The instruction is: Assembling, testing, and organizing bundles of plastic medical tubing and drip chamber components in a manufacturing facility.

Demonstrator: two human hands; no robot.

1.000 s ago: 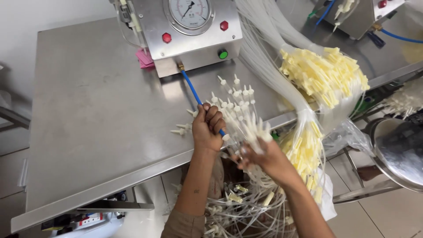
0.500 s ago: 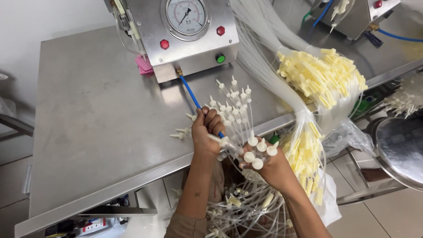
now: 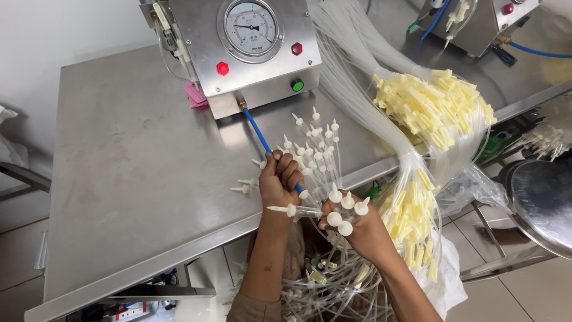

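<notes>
Since half a second ago, both hands have barely shifted at the steel table's (image 3: 131,179) front edge.

Left hand (image 3: 280,179), clenched around the blue hose (image 3: 257,132) at the table edge, meets a white-tipped tube (image 3: 295,210); at 3 o'clock the right hand (image 3: 357,229) grips a cluster of white-capped tubes (image 3: 342,209). At 12 o'clock stands the gauge box (image 3: 250,48). Loose tubing hanging below could snag and pull tips from the grip.
</notes>
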